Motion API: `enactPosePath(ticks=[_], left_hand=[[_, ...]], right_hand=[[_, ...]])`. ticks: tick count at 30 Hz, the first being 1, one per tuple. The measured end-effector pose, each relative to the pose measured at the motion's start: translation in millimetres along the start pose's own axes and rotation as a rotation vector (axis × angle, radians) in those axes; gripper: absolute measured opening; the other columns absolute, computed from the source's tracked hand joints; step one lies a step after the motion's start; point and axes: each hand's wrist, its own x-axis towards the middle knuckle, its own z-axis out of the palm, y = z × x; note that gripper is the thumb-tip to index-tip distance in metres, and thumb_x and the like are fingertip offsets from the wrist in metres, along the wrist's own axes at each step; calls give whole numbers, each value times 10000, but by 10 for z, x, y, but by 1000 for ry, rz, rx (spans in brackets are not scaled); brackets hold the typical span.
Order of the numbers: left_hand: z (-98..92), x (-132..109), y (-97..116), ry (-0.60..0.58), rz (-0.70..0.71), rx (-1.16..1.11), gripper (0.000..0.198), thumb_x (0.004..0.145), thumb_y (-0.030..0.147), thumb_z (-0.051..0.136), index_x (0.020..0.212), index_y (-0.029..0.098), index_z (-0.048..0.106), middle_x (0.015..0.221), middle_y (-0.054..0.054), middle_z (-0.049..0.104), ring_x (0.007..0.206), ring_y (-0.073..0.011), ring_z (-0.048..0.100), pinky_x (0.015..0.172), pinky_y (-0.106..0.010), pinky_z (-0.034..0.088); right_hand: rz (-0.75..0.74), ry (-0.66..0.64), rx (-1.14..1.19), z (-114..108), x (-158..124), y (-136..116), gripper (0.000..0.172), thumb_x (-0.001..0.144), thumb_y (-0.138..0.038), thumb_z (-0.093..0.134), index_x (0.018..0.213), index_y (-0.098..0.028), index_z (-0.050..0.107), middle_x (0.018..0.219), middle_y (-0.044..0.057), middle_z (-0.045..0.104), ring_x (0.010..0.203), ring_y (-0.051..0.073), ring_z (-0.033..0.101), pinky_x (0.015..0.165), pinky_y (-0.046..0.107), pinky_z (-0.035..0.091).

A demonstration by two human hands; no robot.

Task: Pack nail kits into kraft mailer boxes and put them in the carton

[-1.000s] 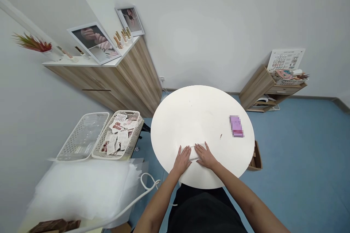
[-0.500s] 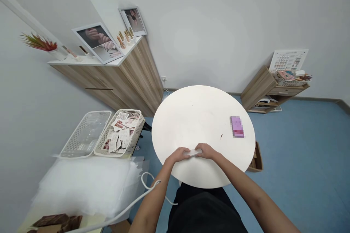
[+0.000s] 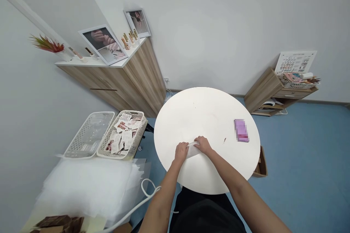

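A small whitish, translucent wrap (image 3: 193,151) lies at the near part of the round white table (image 3: 202,113), between my two hands. My left hand (image 3: 181,151) grips its left end with bent fingers. At its upper right corner, my right hand (image 3: 202,145) holds on with fingers curled over the edge. The piece looks like a thin sheet with a rolled or folded far edge; whatever may be inside it cannot be made out. To the right on the tabletop is a blurred purple rectangular item (image 3: 241,130), apart from both hands.
On the left, a side table carries a stack of white translucent sheets (image 3: 87,185), a basket of printed cards (image 3: 101,150) and a basket with clear plastic (image 3: 68,151). A white cable (image 3: 131,211) loops near my left arm. A cardboard box (image 3: 263,165) sits right of the table.
Both hands have shifted slightly up the table. The whitish piece now shows a wider flat face, where before it was a narrow bundle. The camera view has moved a little.
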Motion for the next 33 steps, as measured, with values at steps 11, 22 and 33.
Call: enactPosePath(ticks=[11, 22, 33], left_hand=[[301, -373, 56, 166, 318, 297, 636, 802, 24, 389, 1422, 166, 401, 1470, -108, 461, 1333, -247, 436, 1133, -504, 297], [566, -760, 222, 175, 226, 325, 762, 797, 82, 427, 1519, 208, 218, 1588, -107, 246, 1460, -273, 223, 1157, -597, 185], [500, -733, 149, 107, 229, 156, 699, 784, 54, 398, 1466, 194, 340, 1539, -117, 358, 1445, -277, 269, 1165, -625, 127]], right_hand=[[157, 389, 17, 214, -264, 225, 409, 915, -395, 480, 1265, -185, 507, 1273, 138, 533, 1182, 297, 441, 982, 427, 352], [600, 339, 151, 538, -572, 382, 283, 776, -450, 605, 899, -195, 609, 1000, 172, 593, 1010, 349, 537, 797, 430, 419], [-164, 386, 283, 546, -608, -47, 347, 867, -148, 401, 1177, -221, 539, 1048, 80, 635, 1207, 254, 494, 1025, 460, 429]])
